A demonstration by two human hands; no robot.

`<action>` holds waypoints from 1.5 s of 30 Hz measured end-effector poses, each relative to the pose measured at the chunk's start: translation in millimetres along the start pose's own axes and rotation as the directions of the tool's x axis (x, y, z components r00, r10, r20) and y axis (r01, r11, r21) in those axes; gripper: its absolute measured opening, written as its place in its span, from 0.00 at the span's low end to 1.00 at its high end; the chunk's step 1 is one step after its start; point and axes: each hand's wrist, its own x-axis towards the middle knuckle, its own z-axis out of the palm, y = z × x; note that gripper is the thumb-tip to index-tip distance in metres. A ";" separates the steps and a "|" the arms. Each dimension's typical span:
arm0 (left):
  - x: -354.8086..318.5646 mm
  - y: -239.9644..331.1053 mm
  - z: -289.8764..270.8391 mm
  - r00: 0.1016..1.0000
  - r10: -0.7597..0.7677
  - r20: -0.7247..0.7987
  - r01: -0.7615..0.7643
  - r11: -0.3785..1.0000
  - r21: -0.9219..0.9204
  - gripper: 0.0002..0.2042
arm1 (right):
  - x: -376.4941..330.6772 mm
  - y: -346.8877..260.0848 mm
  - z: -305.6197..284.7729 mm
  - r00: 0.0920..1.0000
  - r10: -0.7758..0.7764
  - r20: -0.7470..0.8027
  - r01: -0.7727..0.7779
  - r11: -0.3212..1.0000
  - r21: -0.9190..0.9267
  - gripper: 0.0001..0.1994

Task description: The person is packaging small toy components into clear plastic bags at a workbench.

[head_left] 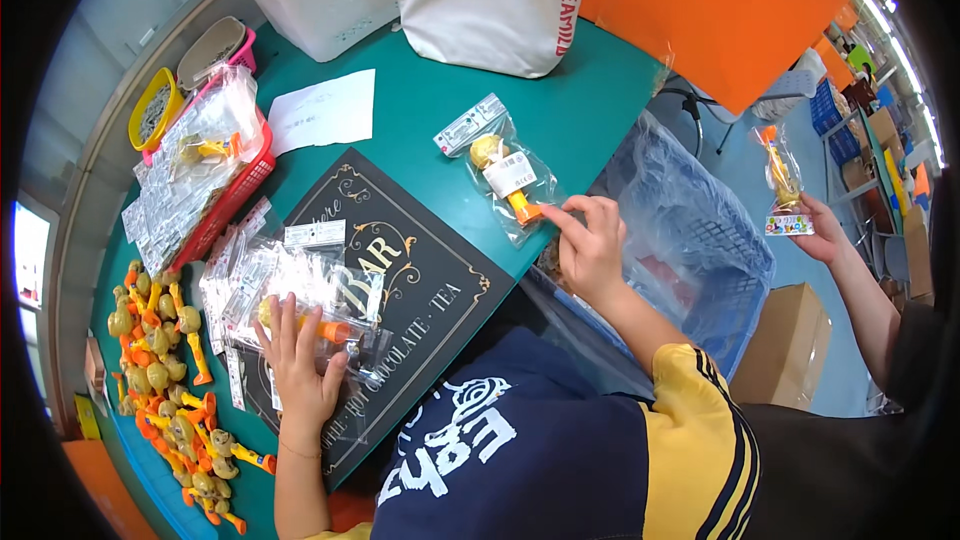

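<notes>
My left hand lies with spread fingers over a clear bag holding a yellow and orange toy, pressing it against a black signboard on the green table. My right hand is at the table's right edge. Its index fingertip touches the lower corner of a packaged toy, a yellow and orange figure sealed in a clear bag with a card header. Whether the fingers pinch that corner is unclear.
A heap of loose yellow and orange toys lies at the left. Stacked clear bags and a red basket of bags sit behind. White tote bags stand far. Another person's hand holds a packaged toy over a blue crate.
</notes>
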 end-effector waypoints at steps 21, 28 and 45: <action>-6.7 -8.4 -1.7 1.000 -0.008 -0.011 0.008 1.000 0.025 0.28 | 61.1 -141.8 -79.7 0.811 -0.302 -0.501 0.556 0.135 0.820 0.28; 1.3 -2.6 -2.3 1.000 0.006 0.023 -0.007 1.000 0.013 0.28 | 89.3 -163.8 -69.0 0.735 -0.315 -0.600 0.629 -0.012 0.777 0.42; 2.3 -3.7 -3.4 1.000 0.007 0.005 -0.007 1.000 -0.006 0.28 | 73.2 -179.5 -54.8 0.845 -0.484 -0.227 0.395 0.278 0.875 0.22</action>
